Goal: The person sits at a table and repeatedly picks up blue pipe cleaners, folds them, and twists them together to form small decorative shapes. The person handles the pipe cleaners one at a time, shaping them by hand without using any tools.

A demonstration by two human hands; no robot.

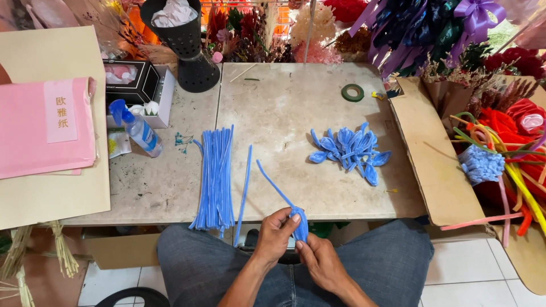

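Stone worktop [284, 113] crowded by florist stock, with both hands low at centre frame shaping a blue pipe cleaner [278, 190].

Left hand [274, 233] and right hand [321, 261] pinch the looped end between pressed-together fingers, the tail slanting up-left over the table edge. Bending looks half done; closing the loop likely needs a firm twist. Straight blue stems [215, 176] lie left, finished petal loops [350, 149] right, a green tape roll [352, 92] above.

My left hand [275, 233] and right hand [319, 260] pinch 1 blue pipe cleaner [284, 200] bent into a loop above my lap. On the table [284, 102] lie a bundle [215, 176] of straight ones, 1 loose stem [244, 187] and a pile of finished loops [350, 150].
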